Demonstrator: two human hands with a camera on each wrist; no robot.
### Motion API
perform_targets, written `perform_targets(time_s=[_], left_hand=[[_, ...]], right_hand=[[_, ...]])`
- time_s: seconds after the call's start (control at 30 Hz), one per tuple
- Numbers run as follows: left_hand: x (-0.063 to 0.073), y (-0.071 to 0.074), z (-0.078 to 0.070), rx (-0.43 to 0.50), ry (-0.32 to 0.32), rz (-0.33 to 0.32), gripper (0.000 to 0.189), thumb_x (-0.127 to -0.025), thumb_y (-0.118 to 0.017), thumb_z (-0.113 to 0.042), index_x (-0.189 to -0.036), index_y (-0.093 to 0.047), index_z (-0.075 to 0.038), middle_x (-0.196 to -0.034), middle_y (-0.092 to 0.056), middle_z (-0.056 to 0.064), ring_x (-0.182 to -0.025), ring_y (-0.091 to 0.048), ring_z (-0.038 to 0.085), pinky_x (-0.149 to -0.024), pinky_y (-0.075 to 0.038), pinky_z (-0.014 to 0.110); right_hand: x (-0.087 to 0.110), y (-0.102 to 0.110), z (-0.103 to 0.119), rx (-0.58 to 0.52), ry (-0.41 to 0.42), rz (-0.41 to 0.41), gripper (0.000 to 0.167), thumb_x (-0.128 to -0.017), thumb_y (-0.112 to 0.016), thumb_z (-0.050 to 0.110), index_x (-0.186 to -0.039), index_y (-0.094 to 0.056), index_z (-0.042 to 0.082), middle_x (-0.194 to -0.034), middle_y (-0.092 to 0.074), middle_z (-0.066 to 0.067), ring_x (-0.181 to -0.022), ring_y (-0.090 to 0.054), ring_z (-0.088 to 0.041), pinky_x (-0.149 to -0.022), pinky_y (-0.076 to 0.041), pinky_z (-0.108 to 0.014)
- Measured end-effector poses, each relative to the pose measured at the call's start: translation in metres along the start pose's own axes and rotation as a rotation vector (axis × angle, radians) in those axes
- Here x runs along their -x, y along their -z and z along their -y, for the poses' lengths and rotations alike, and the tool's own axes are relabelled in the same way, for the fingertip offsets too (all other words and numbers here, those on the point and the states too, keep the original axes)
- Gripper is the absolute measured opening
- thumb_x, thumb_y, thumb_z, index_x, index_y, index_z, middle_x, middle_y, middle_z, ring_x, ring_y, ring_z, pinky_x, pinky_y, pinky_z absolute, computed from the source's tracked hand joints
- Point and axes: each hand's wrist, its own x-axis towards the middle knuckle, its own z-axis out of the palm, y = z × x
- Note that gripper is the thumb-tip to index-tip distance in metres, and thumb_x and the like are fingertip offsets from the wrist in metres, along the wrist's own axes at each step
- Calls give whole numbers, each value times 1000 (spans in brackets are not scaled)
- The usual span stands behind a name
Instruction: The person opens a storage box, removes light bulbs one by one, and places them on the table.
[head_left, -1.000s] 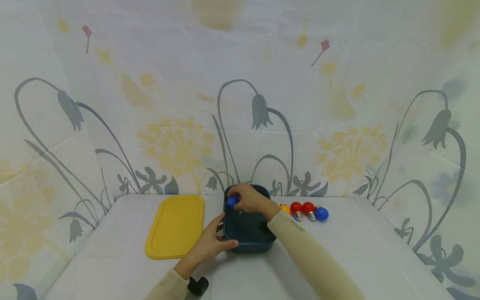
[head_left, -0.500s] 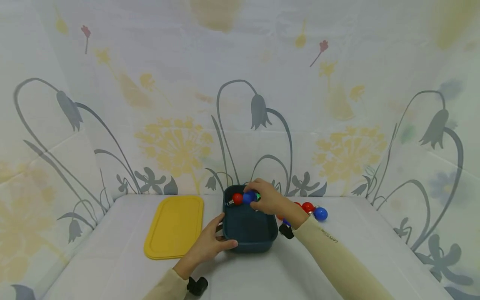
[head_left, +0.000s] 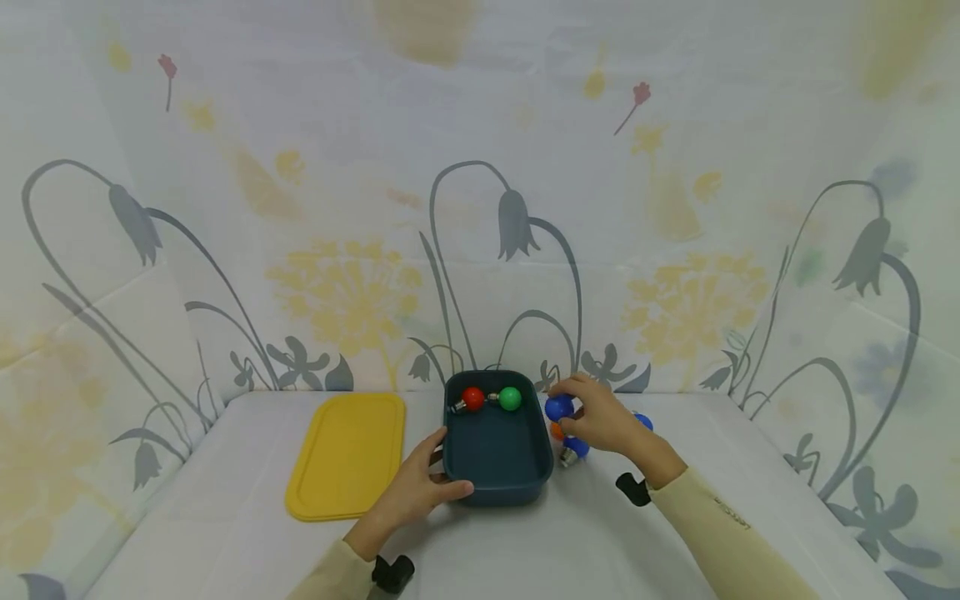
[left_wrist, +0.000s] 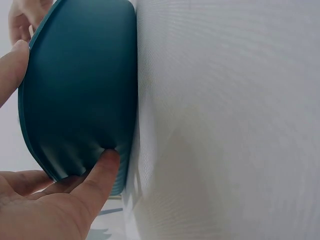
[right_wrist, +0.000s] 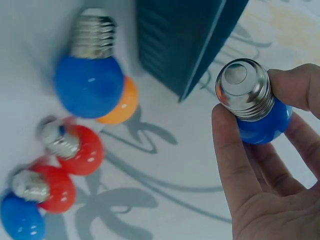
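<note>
A blue light bulb (head_left: 558,407) with a silver screw base is pinched between the thumb and fingers of my right hand (head_left: 596,417), just outside the box's right rim. In the right wrist view the base of this held bulb (right_wrist: 245,85) faces the camera. My left hand (head_left: 412,483) holds the near left corner of the dark teal box (head_left: 498,495), thumb at the front and fingers along the left side. Fingertips (left_wrist: 107,160) press its outer wall in the left wrist view. Inside the box, a red bulb (head_left: 472,399) and a green bulb (head_left: 510,398) lie at the far end.
A yellow lid (head_left: 348,454) lies flat left of the box. On the table to its right are another blue bulb (head_left: 576,447), an orange bulb (right_wrist: 122,102), two red bulbs (right_wrist: 82,149) and a further blue bulb (head_left: 643,421). A patterned cloth (head_left: 337,167) hangs behind.
My right hand has lifted the blue bulb out of the box and carried it right, past the rim. Red and green bulbs are now uncovered inside. The left hand stays at the corner.
</note>
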Motion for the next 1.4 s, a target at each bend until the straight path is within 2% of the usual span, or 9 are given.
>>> perform_targets(time_s=[0.17,0.37,0.63,0.8,0.9,1.13,1.4], left_hand=[[0,0,0,-12,-3,-1,103,-77,-80,-35,-151,-17,-1,-153,-22,25,-130,-40,43,-95,-48,44],[0,0,-1,11,0,4,100,-79,-79,-29,-152,-16,-2,-152,-21,27,-123,-47,43,-92,-50,44],[-1,0,-2,23,-4,8,102,-79,-80,-29,-151,-15,0,-152,-21,28,-123,-48,44,-93,-50,45],[-2,1,-1,19,-8,7,103,-78,-80,-30,-151,-15,0,-152,-21,28,-122,-48,44,-92,-50,44],[-1,0,-1,12,-8,7,103,-78,-81,-31,-151,-15,1,-151,-21,28,-121,-49,44,-92,-50,44],[-1,0,-1,24,2,5,102,-78,-80,-29,-151,-16,0,-151,-21,28,-123,-47,45,-93,-49,45],[0,0,-2,24,6,1,100,-79,-80,-26,-151,-16,0,-152,-21,28,-124,-47,44,-94,-49,45]], right_hand=[[14,3,-16,68,-7,-53,37,-77,-74,6,-113,-63,8,-113,-57,-10,-99,-58,-29,-83,-55,-47],[26,2,-30,76,-68,-64,35,-77,-75,5,-110,-64,6,-102,-55,-7,-94,-55,-27,-84,-53,-46],[39,-3,-46,100,-112,-84,38,-75,-74,3,-111,-63,1,-104,-56,-12,-88,-54,-25,-80,-53,-42],[45,-6,-54,111,-133,-95,34,-75,-75,4,-107,-65,3,-104,-57,-12,-89,-55,-25,-83,-53,-46],[48,-9,-58,111,-152,-88,32,-75,-75,5,-105,-66,4,-103,-57,-12,-89,-55,-25,-82,-53,-46],[53,-15,-63,115,-219,-48,36,-78,-76,7,-113,-65,4,-109,-58,-11,-93,-54,-25,-83,-54,-44],[54,-16,-66,115,-225,-38,38,-78,-76,7,-114,-65,1,-105,-58,-11,-89,-52,-23,-80,-54,-42]])
